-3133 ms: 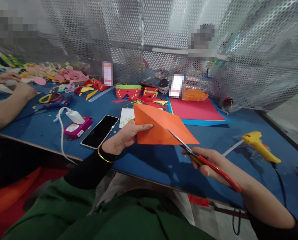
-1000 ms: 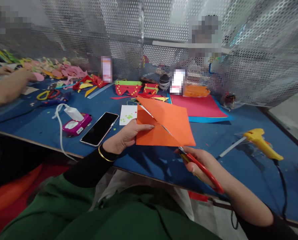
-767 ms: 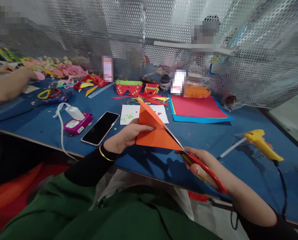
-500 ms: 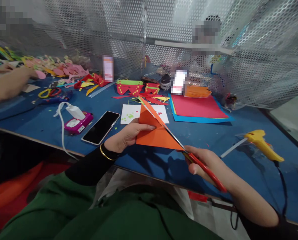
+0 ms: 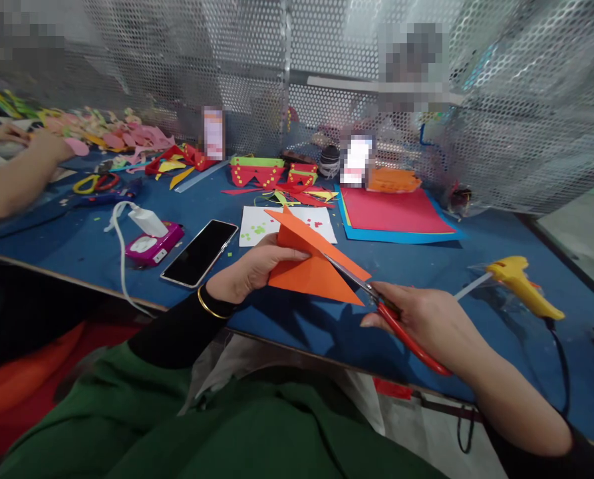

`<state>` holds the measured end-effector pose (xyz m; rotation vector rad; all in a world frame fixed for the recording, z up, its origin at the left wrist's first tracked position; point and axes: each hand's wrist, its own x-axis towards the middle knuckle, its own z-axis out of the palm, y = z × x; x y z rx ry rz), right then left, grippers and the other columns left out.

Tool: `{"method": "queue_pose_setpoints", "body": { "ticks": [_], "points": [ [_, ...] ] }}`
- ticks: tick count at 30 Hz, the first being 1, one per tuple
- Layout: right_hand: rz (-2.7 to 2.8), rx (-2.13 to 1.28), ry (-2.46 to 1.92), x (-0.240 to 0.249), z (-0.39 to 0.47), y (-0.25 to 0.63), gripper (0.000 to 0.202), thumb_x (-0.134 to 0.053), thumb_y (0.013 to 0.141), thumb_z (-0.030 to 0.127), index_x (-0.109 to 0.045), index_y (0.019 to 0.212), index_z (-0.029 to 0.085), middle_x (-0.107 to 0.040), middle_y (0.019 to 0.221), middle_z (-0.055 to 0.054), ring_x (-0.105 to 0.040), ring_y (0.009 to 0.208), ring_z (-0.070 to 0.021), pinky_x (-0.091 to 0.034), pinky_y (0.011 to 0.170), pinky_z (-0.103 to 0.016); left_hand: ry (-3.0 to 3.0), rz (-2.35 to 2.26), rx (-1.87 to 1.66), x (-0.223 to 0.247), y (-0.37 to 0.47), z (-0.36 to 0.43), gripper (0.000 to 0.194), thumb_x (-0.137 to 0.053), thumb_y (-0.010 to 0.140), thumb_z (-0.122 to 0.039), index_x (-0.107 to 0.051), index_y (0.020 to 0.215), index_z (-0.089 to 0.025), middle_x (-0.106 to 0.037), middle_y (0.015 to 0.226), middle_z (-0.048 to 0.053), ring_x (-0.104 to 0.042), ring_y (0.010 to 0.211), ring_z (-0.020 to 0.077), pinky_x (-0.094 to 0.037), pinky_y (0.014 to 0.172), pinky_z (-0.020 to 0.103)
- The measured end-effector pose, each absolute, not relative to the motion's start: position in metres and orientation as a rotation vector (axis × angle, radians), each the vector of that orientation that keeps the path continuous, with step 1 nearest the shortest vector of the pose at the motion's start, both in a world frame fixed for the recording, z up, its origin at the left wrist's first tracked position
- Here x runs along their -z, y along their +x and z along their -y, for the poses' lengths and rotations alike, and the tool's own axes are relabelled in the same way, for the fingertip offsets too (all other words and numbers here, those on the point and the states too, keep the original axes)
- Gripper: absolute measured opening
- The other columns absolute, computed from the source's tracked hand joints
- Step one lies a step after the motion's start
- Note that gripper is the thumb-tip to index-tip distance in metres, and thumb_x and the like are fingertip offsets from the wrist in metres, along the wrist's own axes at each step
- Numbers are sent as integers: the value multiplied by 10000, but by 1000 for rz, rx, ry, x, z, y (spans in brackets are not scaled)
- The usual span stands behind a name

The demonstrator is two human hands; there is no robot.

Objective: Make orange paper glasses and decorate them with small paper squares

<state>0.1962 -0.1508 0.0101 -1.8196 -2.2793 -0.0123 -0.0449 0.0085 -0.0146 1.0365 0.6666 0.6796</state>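
Observation:
My left hand [image 5: 257,265] pinches an orange sheet of paper [image 5: 306,279] by its left side, thumb on top. In my right hand [image 5: 416,313] are scissors [image 5: 411,346] with red handles, their blades set in a slit in the orange paper. A cut strip stands apart from the rest of the sheet along the slit, with its right end free above the blades. Both hands are held above the front edge of the blue table. Just behind the orange paper lies a white sheet [image 5: 257,225] with small green and red paper bits on it.
A black-screened phone [image 5: 200,253] and a purple power socket [image 5: 154,247] with a white plug lie left. Right, there is a yellow glue gun [image 5: 523,285]. Red paper masks [image 5: 257,174] and stacked coloured sheets [image 5: 396,211] are behind. Another person's arm [image 5: 22,173] reaches in at far left.
The scissors have closed further along the slit, and the cut strip has separated from the sheet, its right end now free. My right hand has shifted slightly right.

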Motion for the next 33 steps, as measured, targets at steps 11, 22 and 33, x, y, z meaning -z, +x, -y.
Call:
{"method": "queue_pose_setpoints", "body": {
  "ticks": [11,22,33],
  "points": [
    [2244,-37,-1795,-3,152,192,695,-297,936,791,-692,909,220,-617,547,-20,-606,488,-181,-325,467,-270,1077,-650,-679,20,-45,-11,298,-882,633,-184,-765,907,-185,-786,935,55,-736,882,235,-579,847,371],
    [2045,-424,-1849,5,153,191,774,-362,852,872,-735,1009,213,-639,575,-3,-577,494,-162,-394,488,-255,1024,-704,-667,16,-42,-7,331,-880,588,-166,-760,897,-170,-793,914,54,-738,830,218,-589,800,342],
    [2127,-67,-1848,9,152,186,740,-261,934,808,-698,887,214,-650,539,-19,-638,462,-185,-320,451,-258,1018,-703,-676,17,-42,-8,344,-878,594,-168,-762,918,-166,-790,923,77,-738,837,234,-590,785,356]
  ]
}}
